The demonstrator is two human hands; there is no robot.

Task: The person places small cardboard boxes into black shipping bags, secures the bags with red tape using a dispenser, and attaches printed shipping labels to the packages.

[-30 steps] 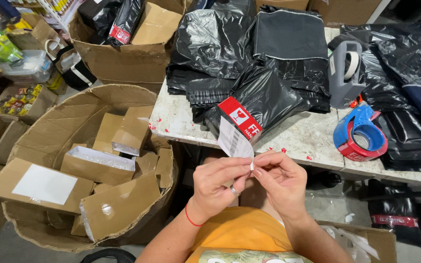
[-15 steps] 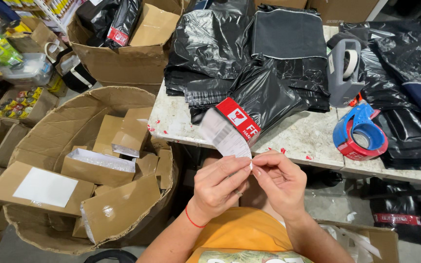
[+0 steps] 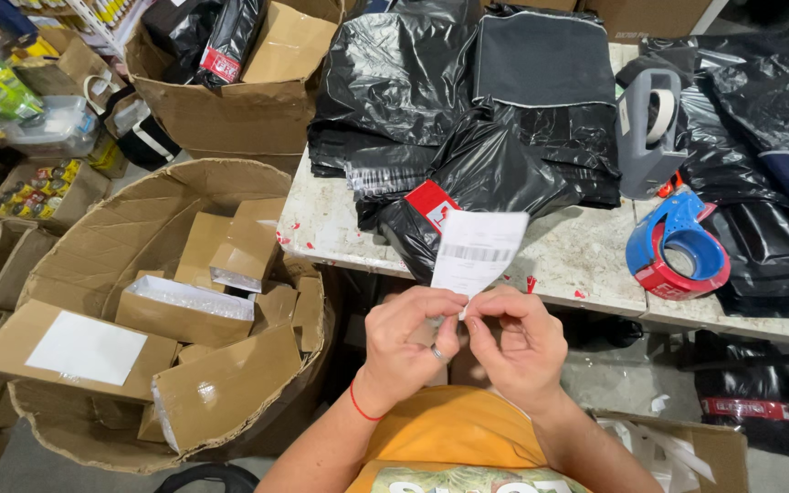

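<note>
Two hands meet just over the person's lap, fingertips pressed together on the bottom edge of a white paper label [image 3: 477, 251]. The left hand [image 3: 408, 342] pinches the label's lower corner between thumb and forefinger; a ring sits on one finger and a red string circles the wrist. The right hand [image 3: 518, 342] is curled against it, thumb and forefinger nipping the same lower edge from the other side. The label stands upright above both hands, printed with dark bars, tilted slightly to the right.

Directly beyond the hands runs the edge of a pale stone-topped table [image 3: 321, 228], spotted with red flecks. Just behind the label lies a black plastic bag [image 3: 495, 173] with a red tag at its near corner, and further back a heap of more black bags [image 3: 394, 73]. Beyond the right hand, on the table, sits a blue and red tape dispenser [image 3: 678, 246], and behind that a grey tape dispenser [image 3: 647, 132] standing upright.

Off to the left of the left hand, on the floor, is a big round cardboard bin [image 3: 93, 246] filled with small cardboard boxes [image 3: 221, 246], one bearing a blank white sheet. Further out beyond that stands an open cardboard carton [image 3: 230, 110] holding dark packages.
</note>
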